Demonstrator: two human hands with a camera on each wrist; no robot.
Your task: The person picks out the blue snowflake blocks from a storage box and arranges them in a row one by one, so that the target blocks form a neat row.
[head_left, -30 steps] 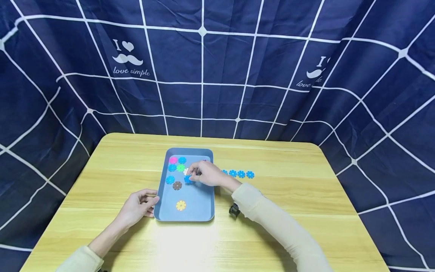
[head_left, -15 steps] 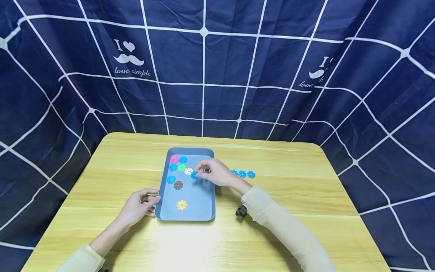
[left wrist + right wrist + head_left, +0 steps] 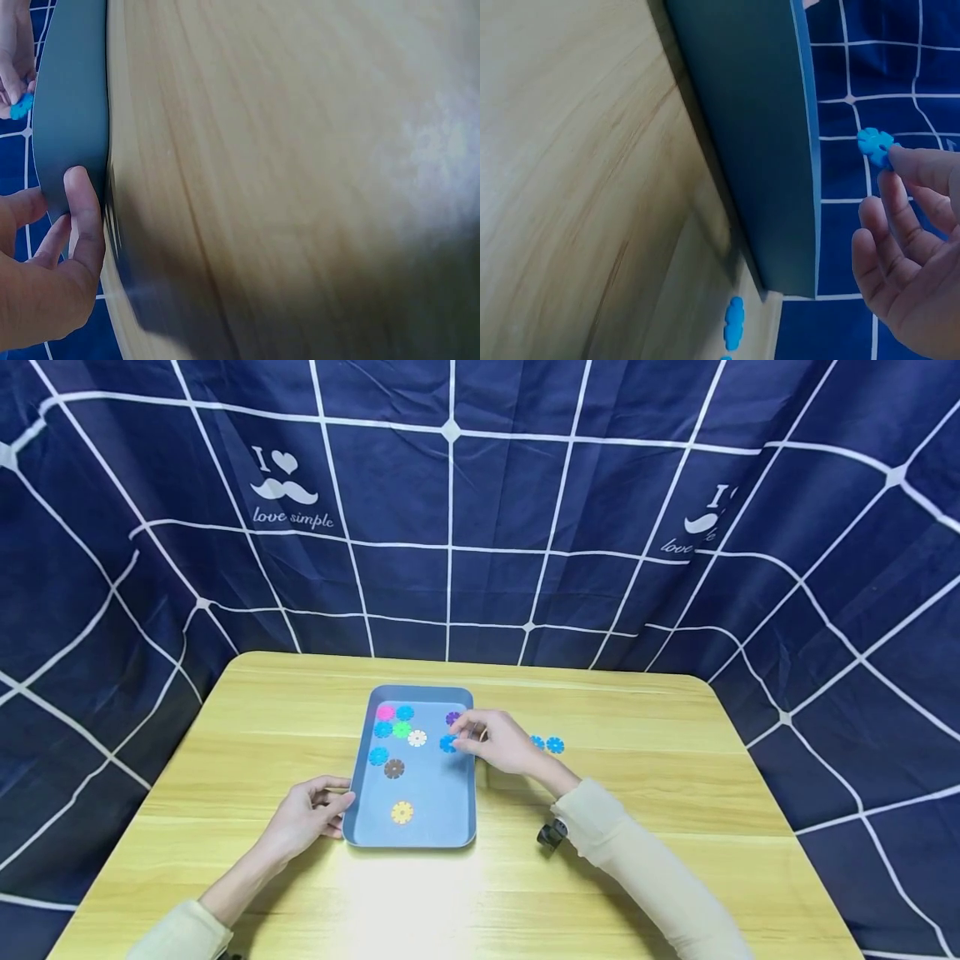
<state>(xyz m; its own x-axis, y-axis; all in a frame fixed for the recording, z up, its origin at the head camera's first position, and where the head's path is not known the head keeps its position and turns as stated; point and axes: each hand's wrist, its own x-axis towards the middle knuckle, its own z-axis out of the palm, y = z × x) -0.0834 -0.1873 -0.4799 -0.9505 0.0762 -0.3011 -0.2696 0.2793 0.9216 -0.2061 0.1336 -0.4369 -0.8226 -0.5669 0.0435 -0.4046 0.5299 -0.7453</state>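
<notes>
My right hand [image 3: 498, 743] is over the right side of the grey-blue tray [image 3: 408, 838]. Between thumb and fingertip it pinches a blue snowflake disc [image 3: 875, 146], a flat plastic piece with a notched edge, held above the tray floor. On the tray's left wall my left hand [image 3: 300, 818] grips the rim, its thumb and fingers on the wall [image 3: 71, 90] in the left wrist view. Inside the tray lie several more discs, among them a pink one [image 3: 386, 713], a green one [image 3: 402, 729], a white one [image 3: 417, 738], a brown one [image 3: 393, 768] and a yellow one [image 3: 402, 812].
On the wooden table [image 3: 637, 827], right of the tray, blue discs [image 3: 555, 745] lie in a row, partly hidden by my right hand. A purple disc [image 3: 453, 718] sits near the tray's right wall. Dark blue checked curtains [image 3: 487, 577] surround the table.
My right hand has moved right with the blue disc, from the tray's middle toward its right wall, uncovering the white disc. The left hand has stayed on the rim.
</notes>
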